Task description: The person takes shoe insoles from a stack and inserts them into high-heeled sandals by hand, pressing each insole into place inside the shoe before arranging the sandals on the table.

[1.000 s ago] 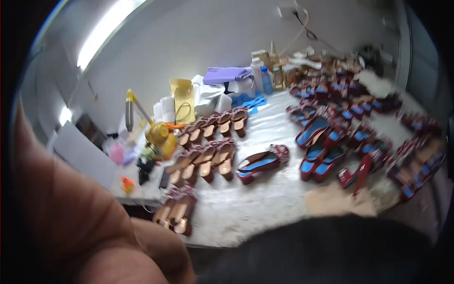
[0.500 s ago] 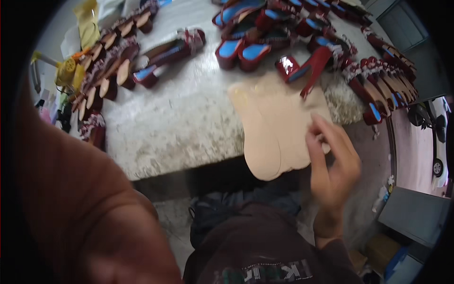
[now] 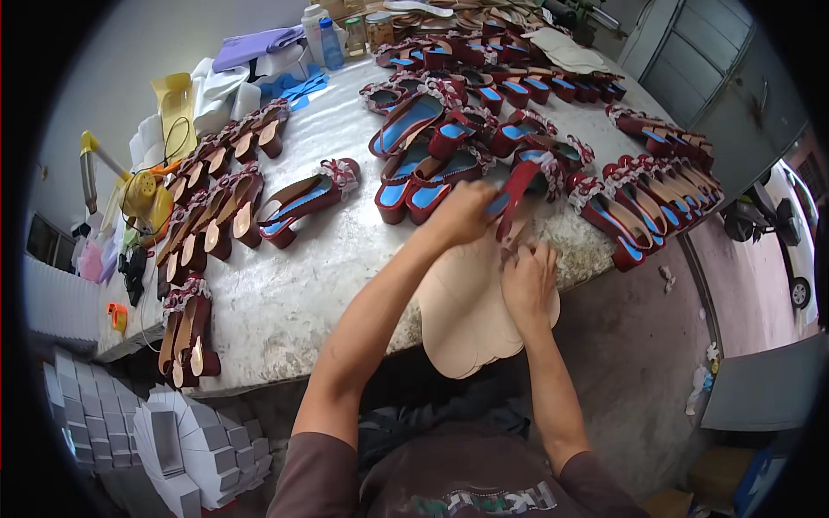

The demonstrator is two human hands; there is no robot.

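My left hand (image 3: 466,211) is closed at the heel end of a dark red heeled sandal (image 3: 518,194), which lies tilted over the far end of some beige sole-shaped sheets (image 3: 462,311). These sheets overlap and hang past the table's near edge. Close to the sandal's strap, my right hand (image 3: 531,272) rests on the sheets with its fingers bent and drawn together. Whatever sits under those fingertips is hidden. Just beyond my left hand stand a pair of red sandals (image 3: 414,186) with blue footbeds.
Rows of red sandals line the worn table (image 3: 285,332) on its left (image 3: 211,207), far side (image 3: 509,82) and right (image 3: 656,203). A yellow hot-air tool (image 3: 142,194) sits far left. Bottles (image 3: 331,45) stand at the back. White boxes (image 3: 186,449) are stacked low on the left.
My left hand has moved from close to the camera out to the red sandal and closed there. My right hand has shifted onto the beige sheets. The view now takes in more table.
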